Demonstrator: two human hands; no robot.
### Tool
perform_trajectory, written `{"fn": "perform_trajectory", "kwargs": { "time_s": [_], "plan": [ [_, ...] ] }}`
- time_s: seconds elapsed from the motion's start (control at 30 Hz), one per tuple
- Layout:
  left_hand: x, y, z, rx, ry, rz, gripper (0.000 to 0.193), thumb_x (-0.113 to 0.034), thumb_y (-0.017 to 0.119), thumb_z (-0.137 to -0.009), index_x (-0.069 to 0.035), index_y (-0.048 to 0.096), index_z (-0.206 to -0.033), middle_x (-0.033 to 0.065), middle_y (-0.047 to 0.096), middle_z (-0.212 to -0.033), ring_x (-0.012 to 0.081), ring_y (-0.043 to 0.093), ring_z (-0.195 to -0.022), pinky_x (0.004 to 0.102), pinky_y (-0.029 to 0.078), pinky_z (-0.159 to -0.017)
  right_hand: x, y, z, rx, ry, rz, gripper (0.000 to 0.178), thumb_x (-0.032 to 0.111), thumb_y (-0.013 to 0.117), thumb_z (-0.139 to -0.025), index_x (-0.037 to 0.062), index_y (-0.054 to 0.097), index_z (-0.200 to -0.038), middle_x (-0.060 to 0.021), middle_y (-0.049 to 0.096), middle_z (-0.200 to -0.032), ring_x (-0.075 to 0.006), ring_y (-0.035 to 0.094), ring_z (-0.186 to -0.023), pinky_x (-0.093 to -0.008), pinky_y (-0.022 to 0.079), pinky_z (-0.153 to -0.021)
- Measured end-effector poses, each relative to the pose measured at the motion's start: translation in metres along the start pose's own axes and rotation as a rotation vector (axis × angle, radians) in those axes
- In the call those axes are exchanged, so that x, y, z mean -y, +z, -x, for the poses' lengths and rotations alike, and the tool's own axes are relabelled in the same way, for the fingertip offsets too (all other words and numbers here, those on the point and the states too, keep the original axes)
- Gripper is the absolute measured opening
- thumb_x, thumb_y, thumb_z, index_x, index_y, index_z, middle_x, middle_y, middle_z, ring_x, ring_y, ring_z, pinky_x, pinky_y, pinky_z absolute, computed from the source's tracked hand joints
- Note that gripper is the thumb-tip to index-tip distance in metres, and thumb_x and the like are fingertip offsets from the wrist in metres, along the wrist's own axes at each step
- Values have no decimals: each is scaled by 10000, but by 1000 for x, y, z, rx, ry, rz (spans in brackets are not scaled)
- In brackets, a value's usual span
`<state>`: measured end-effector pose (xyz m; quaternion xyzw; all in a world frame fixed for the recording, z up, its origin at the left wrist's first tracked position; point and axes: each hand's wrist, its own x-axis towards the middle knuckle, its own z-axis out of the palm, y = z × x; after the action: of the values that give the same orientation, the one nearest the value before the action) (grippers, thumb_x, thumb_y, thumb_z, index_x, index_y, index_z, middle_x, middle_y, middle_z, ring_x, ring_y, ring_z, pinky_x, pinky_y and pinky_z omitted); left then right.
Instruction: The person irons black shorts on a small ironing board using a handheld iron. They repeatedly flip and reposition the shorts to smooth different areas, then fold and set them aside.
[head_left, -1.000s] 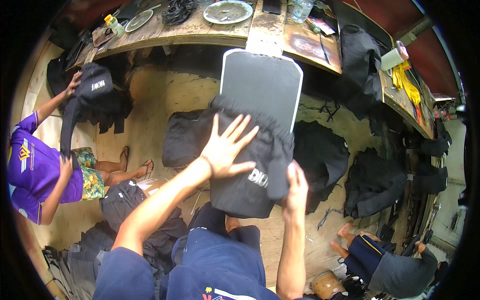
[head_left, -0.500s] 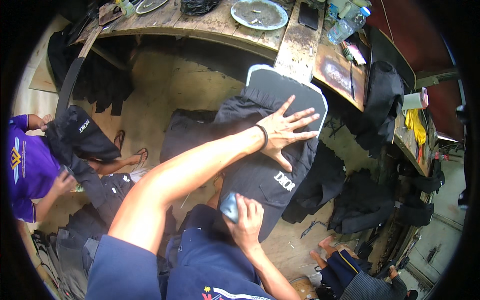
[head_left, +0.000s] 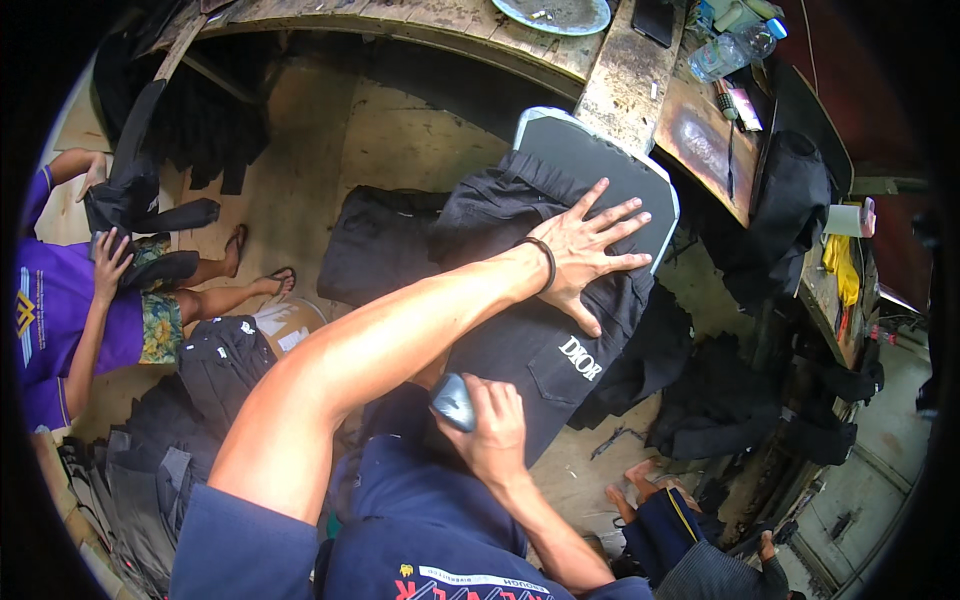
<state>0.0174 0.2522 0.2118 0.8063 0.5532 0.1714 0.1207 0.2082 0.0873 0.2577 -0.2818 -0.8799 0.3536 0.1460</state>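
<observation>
A pair of black trousers (head_left: 545, 385), with a back pocket and white lettering, is drawn over a dark, pale-edged board (head_left: 590, 160) that juts from the bench toward me. My left hand (head_left: 595, 255) lies flat across the waistband and the bare board, fingers spread, holding nothing. Lower down, near the left edge of the trousers, my right hand (head_left: 492, 420) is closed round a smooth blue-grey block (head_left: 453, 402). Whether the block touches the cloth I cannot tell.
A wooden bench (head_left: 460, 55) curves across the far side, carrying a round plate (head_left: 555, 12), a phone (head_left: 654, 20) and a plastic bottle (head_left: 730, 55). Dark garments (head_left: 715, 400) lie on the floor. Co-workers sit at left (head_left: 80, 300) and lower right (head_left: 700, 560).
The view has shifted slightly. My right hand has drawn the block a little left, away from the lettering; my left hand stays spread. The co-worker at left has shifted the dark garment they hold.
</observation>
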Motion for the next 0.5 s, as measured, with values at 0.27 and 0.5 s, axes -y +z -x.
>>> {"fn": "perform_trajectory", "kwargs": {
  "time_s": [0.27, 0.5],
  "plan": [
    [-7, 4, 4, -16, -46, -93, 1232, -986, 673, -683, -330, 423, -1695, 179, 203, -1819, 377, 68, -1706, 718, -41, -1325, 22, -12, 14, 34, 49, -19, 852, 143, 1003, -590, 25, 658, -1361, -150, 682, -1188, -368, 645, -1096, -479, 511, -978],
    [-1, 3, 1, -41, -55, -131, 1196, -966, 694, -693, -349, 442, -1686, 172, 185, -1828, 375, 59, -1708, 707, -13, -1329, 9, -4, 44, -22, 196, 151, 791, 156, 979, -613, -5, 663, -1320, -173, 681, -1188, -376, 634, -1070, -484, 501, -947]
  ]
}}
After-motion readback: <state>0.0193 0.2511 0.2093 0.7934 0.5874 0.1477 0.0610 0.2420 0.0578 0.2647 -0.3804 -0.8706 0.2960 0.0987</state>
